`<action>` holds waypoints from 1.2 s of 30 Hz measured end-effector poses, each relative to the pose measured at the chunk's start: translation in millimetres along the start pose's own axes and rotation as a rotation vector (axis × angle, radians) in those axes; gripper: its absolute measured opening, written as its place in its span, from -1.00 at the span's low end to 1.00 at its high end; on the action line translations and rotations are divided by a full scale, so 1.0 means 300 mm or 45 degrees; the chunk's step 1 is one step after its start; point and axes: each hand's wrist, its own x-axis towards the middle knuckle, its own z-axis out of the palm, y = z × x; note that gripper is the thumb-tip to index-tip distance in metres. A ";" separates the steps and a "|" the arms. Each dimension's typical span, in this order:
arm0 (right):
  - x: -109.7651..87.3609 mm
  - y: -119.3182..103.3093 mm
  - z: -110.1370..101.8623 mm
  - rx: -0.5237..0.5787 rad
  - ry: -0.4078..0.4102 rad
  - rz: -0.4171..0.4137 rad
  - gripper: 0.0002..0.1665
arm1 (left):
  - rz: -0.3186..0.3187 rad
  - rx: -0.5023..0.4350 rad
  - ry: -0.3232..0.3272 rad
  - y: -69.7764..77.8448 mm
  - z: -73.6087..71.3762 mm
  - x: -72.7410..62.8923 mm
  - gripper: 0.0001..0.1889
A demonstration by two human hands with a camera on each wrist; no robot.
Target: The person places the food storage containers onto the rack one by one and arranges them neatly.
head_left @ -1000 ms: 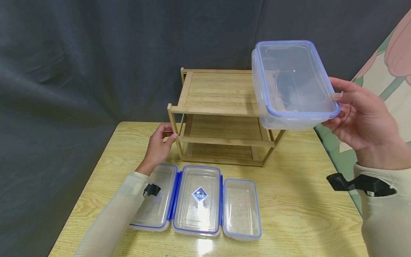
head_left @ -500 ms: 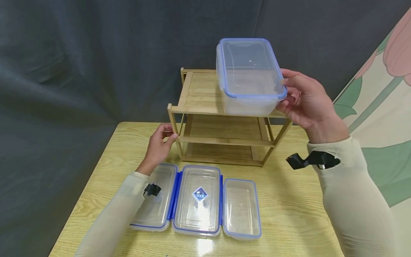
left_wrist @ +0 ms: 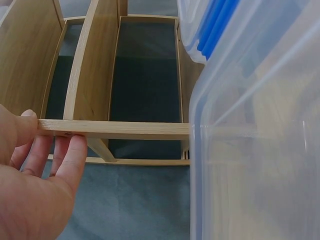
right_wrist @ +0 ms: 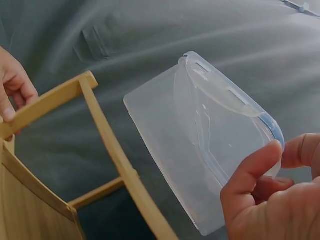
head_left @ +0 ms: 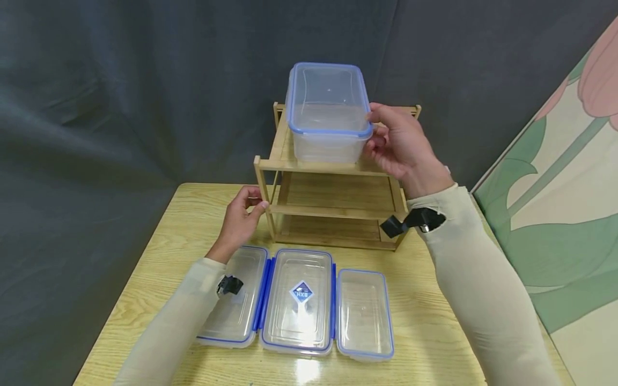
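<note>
My right hand (head_left: 401,142) grips a clear lidded food container (head_left: 328,107) with a pale blue rim by its right side, thumb at the rim. In the head view the container overlaps the top shelf of a wooden rack (head_left: 338,212); the right wrist view shows it tilted, beside the rack's top frame (right_wrist: 107,132). My left hand (head_left: 241,217) pinches the rack's front left post, with the thumb (left_wrist: 25,127) on one side and the fingers on the other.
Two blue-clipped containers, one of them labelled (head_left: 302,292), and a smaller clear one (head_left: 364,316) stand in a row on the wood-grain table (head_left: 449,300) before the rack. Dark cloth (head_left: 120,96) hangs behind, a flower-patterned panel (head_left: 569,214) at right.
My right hand has carried the lidded container leftward, from beyond the rack's right side to over the left part of its top shelf. The left hand stays on the post.
</note>
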 end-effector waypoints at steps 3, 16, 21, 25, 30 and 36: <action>0.027 0.027 0.030 -0.001 -0.003 0.015 -0.67 | 0.002 -0.002 -0.001 0.000 0.001 0.001 -0.74; 0.073 0.070 0.085 -0.010 0.039 0.047 -0.68 | -0.010 -0.024 -0.002 0.006 0.009 -0.001 -0.74; 0.073 0.069 0.086 -0.040 0.035 0.074 -0.59 | -0.013 -0.029 0.001 0.005 0.010 0.005 -0.74; 0.072 0.073 0.088 -0.032 0.020 0.084 -0.59 | -0.023 -0.030 -0.001 -0.001 0.011 0.007 -0.74; 0.071 0.076 0.091 -0.001 -0.005 0.088 -0.63 | -0.015 -0.040 0.002 -0.001 0.009 0.007 -0.74; 0.067 0.071 0.094 0.009 -0.019 0.093 -0.67 | -0.004 -0.048 0.004 -0.002 0.007 0.006 -0.74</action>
